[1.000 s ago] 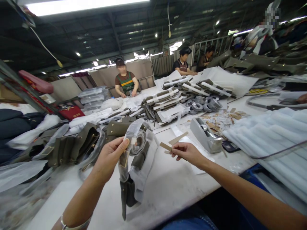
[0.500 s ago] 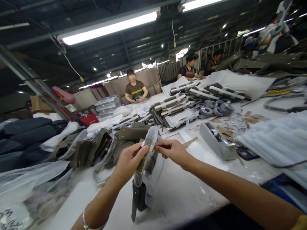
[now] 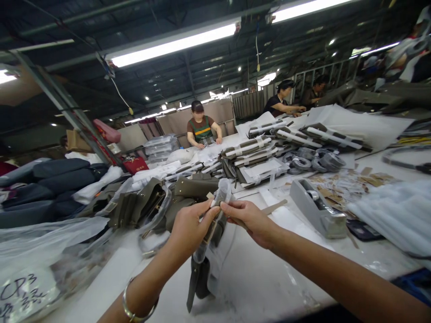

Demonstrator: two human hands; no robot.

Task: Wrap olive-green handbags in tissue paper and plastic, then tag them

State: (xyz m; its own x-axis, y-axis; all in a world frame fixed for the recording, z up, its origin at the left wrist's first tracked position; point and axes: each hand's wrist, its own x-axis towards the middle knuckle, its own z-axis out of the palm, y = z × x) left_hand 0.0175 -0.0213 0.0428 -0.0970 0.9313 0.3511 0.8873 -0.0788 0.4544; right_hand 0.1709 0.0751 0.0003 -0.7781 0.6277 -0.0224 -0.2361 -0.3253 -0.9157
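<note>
Between my hands is a bag strap wrapped in clear plastic film (image 3: 222, 192), its loop rising above my fingers. My left hand (image 3: 193, 224) pinches the wrapped strap between thumb and fingers. My right hand (image 3: 247, 220) is closed on the same wrapping, thumb tip almost against the left thumb. Below them an olive bag part (image 3: 198, 278) hangs down over the white table (image 3: 256, 278), with thin white sheeting beside it. Just behind my left hand lie olive handbags (image 3: 195, 188) with wrapped handles. What my right fingertips pinch is mostly hidden.
A grey tape dispenser (image 3: 316, 211) stands to the right, near a dark phone-like object (image 3: 363, 229) and white foam sheets (image 3: 397, 215). Stacked olive pieces (image 3: 249, 150) and coiled wrapped straps (image 3: 326, 159) lie beyond. Co-workers (image 3: 204, 128) sit across the table.
My right hand has moved in close against my left, and both now pinch the wrapped strap together. The whole view has shifted slightly, with the scene moving right and down.
</note>
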